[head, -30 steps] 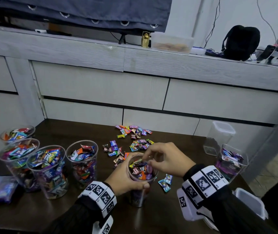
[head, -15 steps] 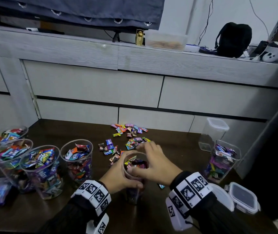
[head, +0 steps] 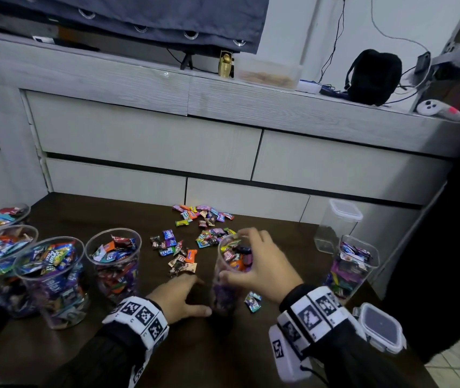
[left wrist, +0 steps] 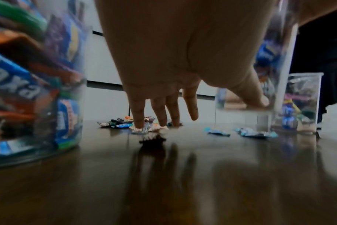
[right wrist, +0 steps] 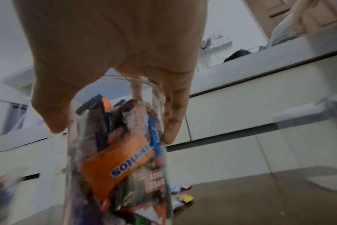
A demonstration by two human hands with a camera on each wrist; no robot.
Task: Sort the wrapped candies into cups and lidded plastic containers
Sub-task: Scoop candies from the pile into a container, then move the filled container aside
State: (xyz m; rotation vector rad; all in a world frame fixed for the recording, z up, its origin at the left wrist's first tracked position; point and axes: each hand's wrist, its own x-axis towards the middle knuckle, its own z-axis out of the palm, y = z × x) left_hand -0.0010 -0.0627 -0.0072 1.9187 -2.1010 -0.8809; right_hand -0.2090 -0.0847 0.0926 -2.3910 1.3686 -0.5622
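Head view: my right hand grips the full cup by its rim; I should lift it straight. Left wrist view: my left hand, fingers spread, presses loose candies on the table. Right wrist view: thumb and fingers curl around the rim.

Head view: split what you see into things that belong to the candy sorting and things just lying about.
Belongs to the job:
loose candies
held cup, gripped by right hand
left hand
filled cups
open container
lidded container
spare lid

Just lying about:
black bag
white controller
cables
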